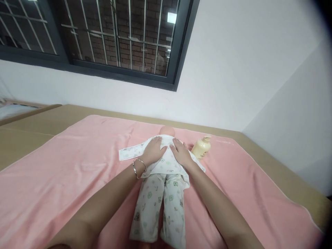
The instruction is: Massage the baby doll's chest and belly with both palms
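the doll point(167, 130) lies at the centre of the pink cloth point(52, 186), head at twelve o'clock and patterned trousers point(149, 207) running down to six, likely set lengthwise so that both hands can reach its upper body evenly. the left hand point(154, 152) and right hand point(181, 152) rest on the patterned top point(167, 167) — open, palms down, pinching nothing — as if to share the contact across both sides; how hard they press i cannot tell. the left sleeve point(131, 152) reaches out towards nine o'clock, while the other slants to four, partly under the right forearm. the pump bottle point(201, 147) stands near two o'clock, probably there to be within easy reach of the right hand

the forearms come in from seven and five o'clock, straddling the trousers; fingers point roughly to twelve, thumbs angled inward with a narrow gap between them. two thin bangles point(135, 169) circle the left wrist — the right one shows none
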Available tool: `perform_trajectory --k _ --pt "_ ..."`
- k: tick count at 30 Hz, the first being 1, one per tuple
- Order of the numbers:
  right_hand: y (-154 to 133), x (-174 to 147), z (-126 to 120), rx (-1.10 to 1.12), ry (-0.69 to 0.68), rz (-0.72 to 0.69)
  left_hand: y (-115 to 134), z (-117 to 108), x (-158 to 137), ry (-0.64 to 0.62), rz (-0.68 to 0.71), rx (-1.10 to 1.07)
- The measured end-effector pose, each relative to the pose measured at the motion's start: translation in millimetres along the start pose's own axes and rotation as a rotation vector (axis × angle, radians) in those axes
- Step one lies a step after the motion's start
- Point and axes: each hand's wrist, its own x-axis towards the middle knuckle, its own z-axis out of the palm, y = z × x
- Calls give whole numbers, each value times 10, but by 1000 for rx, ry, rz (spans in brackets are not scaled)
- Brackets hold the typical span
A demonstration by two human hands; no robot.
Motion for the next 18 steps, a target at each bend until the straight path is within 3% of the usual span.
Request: perform_trajectory --k 4,8,12,15,18 --pt "86 24 33 -67 4 67 -66 81 30 -21 -75 -3" --pt "-145 -74 -13 -181 43 56 0 80 -40 -13 -78 75" --pt "-538 -267 -88 -213 35 -153 156 -20 -208 -67 35 151" --pt "-691 -341 -118 -168 9 -163 231 -154 -266 -114 136 163" --pt "-597 -276 -98 -66 24 -152 206 -216 -208 -65 156 158"
